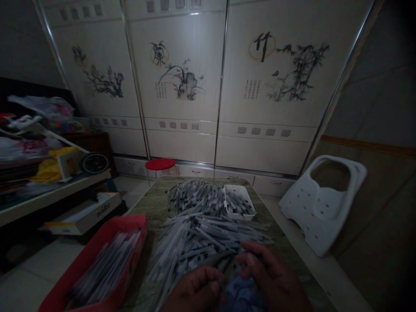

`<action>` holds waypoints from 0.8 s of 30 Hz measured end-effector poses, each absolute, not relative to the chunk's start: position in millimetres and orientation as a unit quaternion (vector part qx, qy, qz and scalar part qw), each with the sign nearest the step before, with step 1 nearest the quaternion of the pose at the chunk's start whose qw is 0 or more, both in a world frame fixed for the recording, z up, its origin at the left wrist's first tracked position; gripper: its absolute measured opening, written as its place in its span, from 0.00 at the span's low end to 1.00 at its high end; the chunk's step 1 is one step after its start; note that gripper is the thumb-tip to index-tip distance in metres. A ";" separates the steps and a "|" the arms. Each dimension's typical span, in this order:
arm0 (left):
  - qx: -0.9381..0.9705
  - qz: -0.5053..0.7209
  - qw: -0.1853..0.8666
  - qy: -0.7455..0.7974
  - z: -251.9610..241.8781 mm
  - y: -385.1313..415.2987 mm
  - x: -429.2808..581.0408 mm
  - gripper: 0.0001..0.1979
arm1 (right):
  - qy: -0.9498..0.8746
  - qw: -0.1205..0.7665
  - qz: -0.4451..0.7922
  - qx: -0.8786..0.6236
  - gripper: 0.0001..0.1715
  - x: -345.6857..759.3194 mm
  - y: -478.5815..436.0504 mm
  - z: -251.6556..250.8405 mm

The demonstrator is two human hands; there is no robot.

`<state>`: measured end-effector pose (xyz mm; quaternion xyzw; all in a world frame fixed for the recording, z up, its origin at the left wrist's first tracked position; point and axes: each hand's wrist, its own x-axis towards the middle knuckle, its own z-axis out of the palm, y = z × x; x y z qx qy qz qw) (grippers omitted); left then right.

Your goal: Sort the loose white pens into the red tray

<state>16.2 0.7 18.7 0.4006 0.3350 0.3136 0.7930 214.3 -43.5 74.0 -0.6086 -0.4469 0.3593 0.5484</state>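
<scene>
My left hand [196, 288] is at the bottom of the head view, thumb and fingertips pressed together. Whatever sits in that pinch is too dark and small to name. Just right of it, my right hand [271, 275] has its fingers bent and closed towards the thumb; its contents are hidden too. Between and below both hands lies a crumpled blue item [245, 297], perhaps cloth or a bag. Directly beyond my fingers spreads a loose heap of clear pen barrels [195, 238]. Behind it is a pile of dark-tipped pens [195, 195].
A white tray [238, 214] with pens stands at the table's [276, 225] far right. Left of the table, a red basket [138, 242] holds many pens. A red stool [160, 164] is behind; a folded white plastic chair [325, 203] leans at right.
</scene>
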 end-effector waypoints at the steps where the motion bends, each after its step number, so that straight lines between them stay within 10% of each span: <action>1: 0.392 0.326 0.787 0.348 20.1 1.8 15.4 0.25 | -0.449 0.540 0.349 -0.620 0.27 216.6 -42.6 72.5; 24: 0.274 0.527 0.676 0.435 58.5 16.8 -34.0 0.15 | -0.726 0.196 0.111 -0.650 0.16 181.8 -23.5 27.6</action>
